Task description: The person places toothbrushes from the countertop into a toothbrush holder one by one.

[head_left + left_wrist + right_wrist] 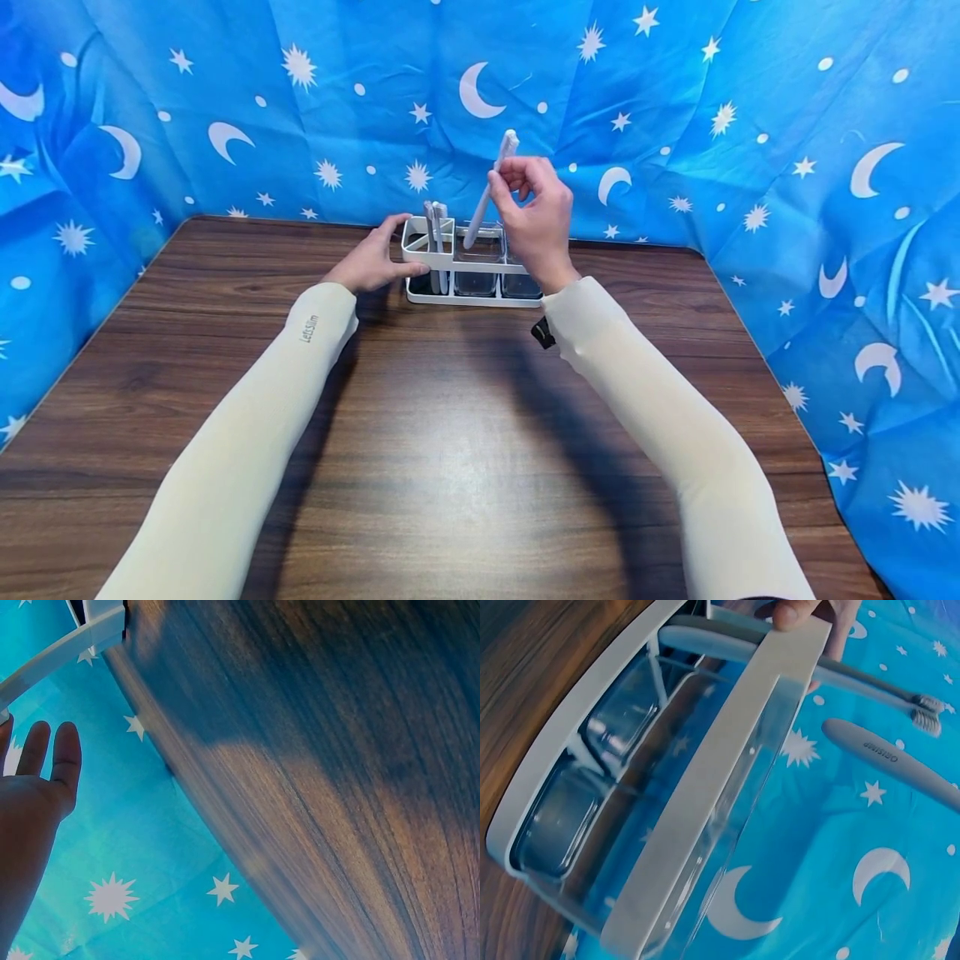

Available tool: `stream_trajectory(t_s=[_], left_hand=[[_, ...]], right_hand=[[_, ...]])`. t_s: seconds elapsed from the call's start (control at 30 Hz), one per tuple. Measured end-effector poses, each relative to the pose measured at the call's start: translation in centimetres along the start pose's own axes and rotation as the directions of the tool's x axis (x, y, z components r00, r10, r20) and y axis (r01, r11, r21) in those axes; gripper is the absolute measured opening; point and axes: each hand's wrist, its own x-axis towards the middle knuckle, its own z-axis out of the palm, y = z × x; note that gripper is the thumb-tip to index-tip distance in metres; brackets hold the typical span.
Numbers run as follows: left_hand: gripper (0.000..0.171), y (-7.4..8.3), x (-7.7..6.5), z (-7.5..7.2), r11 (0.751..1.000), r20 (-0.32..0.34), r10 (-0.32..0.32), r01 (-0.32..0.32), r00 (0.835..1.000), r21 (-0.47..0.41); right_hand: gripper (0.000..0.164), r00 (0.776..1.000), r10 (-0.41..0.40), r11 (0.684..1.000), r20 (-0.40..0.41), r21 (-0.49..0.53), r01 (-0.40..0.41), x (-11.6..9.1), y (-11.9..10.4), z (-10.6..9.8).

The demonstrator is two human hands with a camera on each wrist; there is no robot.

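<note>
A white toothbrush holder [477, 267] with clear cups stands near the table's far edge. My left hand [371, 260] grips its left end, thumb on the front rail [727, 750] and fingers toward the back. Two toothbrushes [435, 229] stand in the left compartment, bristle ends up. Above the holder, my right hand [538, 212] pinches another grey toothbrush [484, 202], tilted with its head up. The lower tip of its handle overlaps the middle clear cup [486, 250] in the head view; the right wrist view shows this handle [885, 757] outside the rail, with lettering on it.
The dark wood-grain table [420, 467] stretches toward me. Behind it and along both sides hangs a blue cloth [390, 75] with white moons and stars. A small black item [543, 332] is at the right cuff.
</note>
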Motion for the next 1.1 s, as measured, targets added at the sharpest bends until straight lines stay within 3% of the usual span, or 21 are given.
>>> stream_trajectory(t_s=[0.6,1.1], left_hand=[[0.102,0.1,0.1,0.0,1.000,-0.003,-0.015,0.015,1.000,-0.008],[0.096,-0.3,0.3,0.2,0.999,-0.026,0.032,-0.032,0.999,-0.011]], right_hand=[[0.020,0.995,-0.056,0.997,0.077,-0.050,0.060,-0.5,0.9,2.6],[0.017,0.969,0.101,0.984,0.224,-0.166,-0.064,-0.8,1.7,4.0]])
